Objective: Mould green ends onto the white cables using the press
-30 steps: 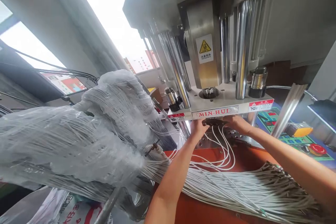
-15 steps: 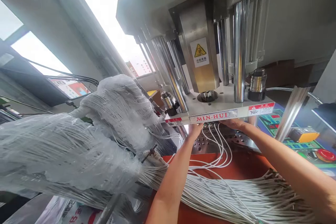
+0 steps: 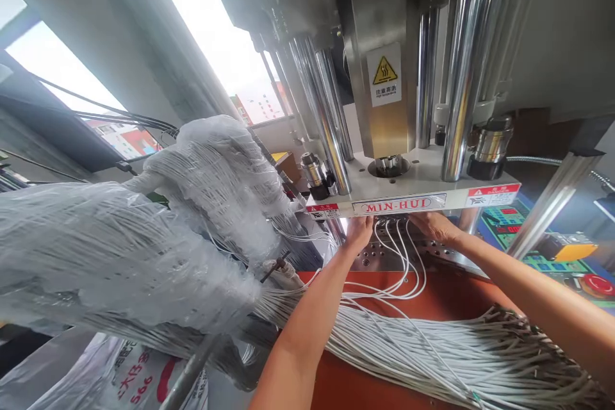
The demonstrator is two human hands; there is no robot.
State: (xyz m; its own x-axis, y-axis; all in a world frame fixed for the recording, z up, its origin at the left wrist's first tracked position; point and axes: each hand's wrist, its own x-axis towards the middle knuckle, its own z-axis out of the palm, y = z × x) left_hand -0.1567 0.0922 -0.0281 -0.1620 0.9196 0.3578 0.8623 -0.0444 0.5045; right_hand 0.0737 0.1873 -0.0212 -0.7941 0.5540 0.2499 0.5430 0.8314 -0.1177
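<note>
While left hand [image 3: 358, 234] and right hand [image 3: 435, 227] reach under the MIN-HUI press [image 3: 398, 205] — fingers hidden, grip unclear. White cables [image 3: 432, 359] cross the orange bench [image 3: 456, 298]; wrapped bundle [image 3: 120, 250] beside.

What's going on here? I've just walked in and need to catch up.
Someone's left hand and right hand reach under the MIN-HUI press head, either side of white wires running up to a perforated metal plate. The wires fan across an orange bench. A plastic-wrapped wire bundle lies to the left.
</note>
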